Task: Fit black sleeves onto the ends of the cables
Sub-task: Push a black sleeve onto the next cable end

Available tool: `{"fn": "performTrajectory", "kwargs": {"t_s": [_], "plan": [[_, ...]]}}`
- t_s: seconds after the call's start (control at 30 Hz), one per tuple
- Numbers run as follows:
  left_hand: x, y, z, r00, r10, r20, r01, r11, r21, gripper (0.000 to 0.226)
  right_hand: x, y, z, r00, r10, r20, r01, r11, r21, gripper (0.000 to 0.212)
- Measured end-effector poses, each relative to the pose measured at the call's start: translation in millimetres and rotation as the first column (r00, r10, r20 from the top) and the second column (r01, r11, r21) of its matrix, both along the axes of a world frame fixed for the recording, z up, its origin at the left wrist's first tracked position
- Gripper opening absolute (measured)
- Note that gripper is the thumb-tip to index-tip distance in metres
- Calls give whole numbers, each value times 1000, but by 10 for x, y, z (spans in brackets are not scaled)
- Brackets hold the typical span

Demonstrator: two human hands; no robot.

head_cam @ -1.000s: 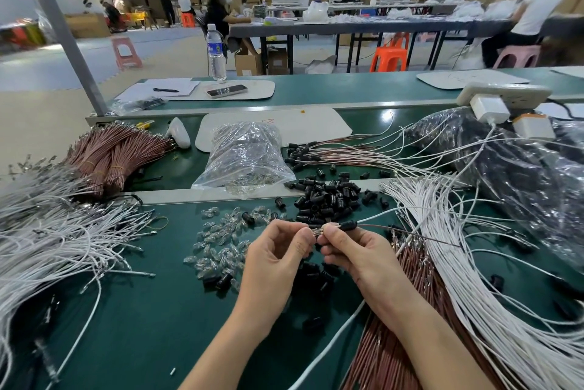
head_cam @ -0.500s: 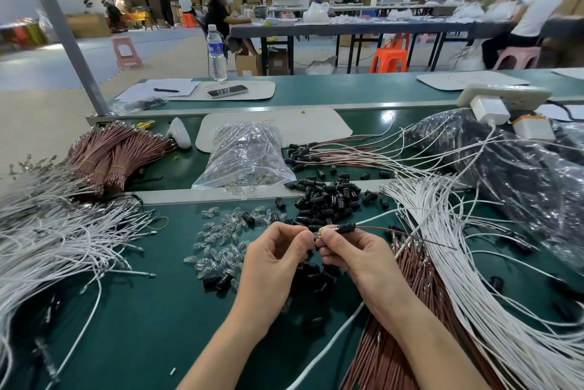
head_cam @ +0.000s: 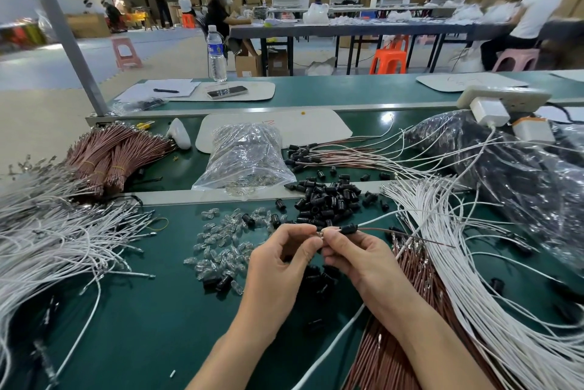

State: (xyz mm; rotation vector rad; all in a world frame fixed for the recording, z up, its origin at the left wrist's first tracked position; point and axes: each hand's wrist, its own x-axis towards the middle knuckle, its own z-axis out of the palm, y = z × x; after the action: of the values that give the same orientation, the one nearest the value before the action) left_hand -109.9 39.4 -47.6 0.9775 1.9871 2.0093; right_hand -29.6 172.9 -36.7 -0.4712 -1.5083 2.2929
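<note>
**wirenoob:** so where's the cable (head_cam: 410,235) right now?

**benchrat:** up off the green surface (head_cam: 142,326), pinched between both hands. The left hand (head_cam: 284,263) has its grip closed down narrow on the small metal tip (head_cam: 320,234), thumb against forefinger. The right hand (head_cam: 357,260) pinches the same cable right next to it, so the fingertips of the two hands nearly touch.

**wirenoob:** and the sleeve?

**benchrat:** one black sleeve (head_cam: 348,228) sits on the cable just on the outer side of the right grip, up against those fingertips. The metal tip pokes out bare on the other side, in the left grip. A thin brown lead runs out of the sleeve, away from both hands, and a white one (head_cam: 379,218) looks like it does too.

**wirenoob:** what's lying around?

**benchrat:** loads, lol.
- Just beyond the grip there's a loose heap of black sleeves (head_cam: 328,200). A few more sit under the hands, mostly hidden.
- Little clear bulbs (head_cam: 221,250) are scattered out past the left grip.
- A clear plastic bag (head_cam: 246,155) sits further out, behind the bulbs.
- White cables (head_cam: 474,279) fan out beyond the right grip.
- A sheaf of brown cables (head_cam: 395,358) lies beside the right forearm.
- Well away on the left-grip side there's another big tangle of white ones (head_cam: 47,247).
</note>
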Motion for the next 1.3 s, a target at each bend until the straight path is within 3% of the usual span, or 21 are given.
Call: {"fn": "performTrajectory", "kwargs": {"t_s": [0.17,0.4,0.77,0.93,1.13,1.3], "plan": [[-43,-53,-27,957,59,-285,-92,990,-103,19,1,-28,36,999,22,25,-20,995,-95,24],[-40,-63,-25,915,105,-388,-156,982,-102,15,3,-39,63,998,55,39,-47,984,-171,16],[-32,-113,34,843,48,-536,-184,962,-202,24,30,9,87,991,122,48,-118,990,-77,19],[-33,-109,56,835,26,-549,-166,964,-206,11,28,-7,90,990,127,69,-122,990,-65,23],[-51,-125,60,855,89,-512,-203,964,-170,19,13,-10,119,994,100,37,-92,980,-178,47],[-41,-120,71,863,108,-494,-212,964,-160,13,25,-3,125,999,39,16,-34,973,-229,36]]}}
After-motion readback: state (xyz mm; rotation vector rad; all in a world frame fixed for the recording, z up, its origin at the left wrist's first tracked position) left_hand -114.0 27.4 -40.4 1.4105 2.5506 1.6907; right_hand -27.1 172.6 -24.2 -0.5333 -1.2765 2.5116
